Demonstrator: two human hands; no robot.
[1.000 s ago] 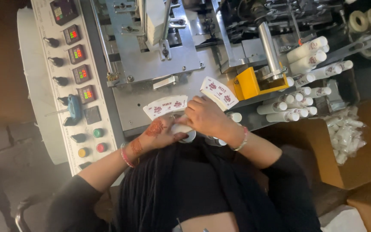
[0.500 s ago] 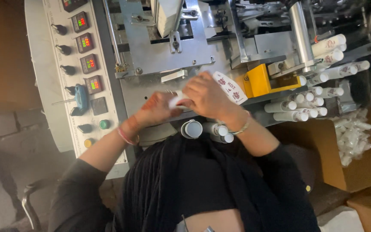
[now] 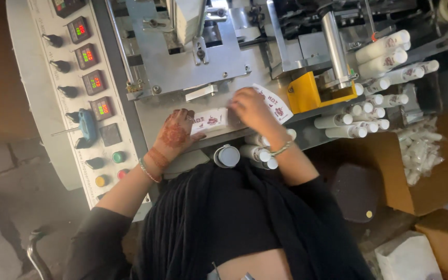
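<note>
The left hand (image 3: pixel 175 132) has dark red patterns drawn on its back and a thin bangle at the wrist. It lies flat on the grey metal counter (image 3: pixel 151 111) of a machine, and its fingers press on one end of a small white carton (image 3: pixel 209 121) with red marks on it. The carton lies flat on the counter, between the two hands.

The right hand (image 3: pixel 250 106) is curled, and its fingers hold a second white carton (image 3: pixel 275 103). This one sticks out past the hand, toward a yellow block (image 3: pixel 303 96) that sits just beside it. The right wrist has a bracelet too.

Just below the hands, close to the person's body, lie a few white tubes (image 3: pixel 257 154) with round caps. One of them points its round end (image 3: pixel 227 156) up at the camera. Far past the right hand, many more white tubes (image 3: pixel 369 111) lie in a heap on the machine. Beyond those stands a brown cardboard box (image 3: pixel 416 192) with small clear wrapped things inside.

On the other side of the left hand is a white panel (image 3: pixel 53 103) with little red number screens, black switches and round buttons in green, yellow and red. A blue-handled tool (image 3: pixel 86 126) lies on the panel.

The person wears black sleeves.
</note>
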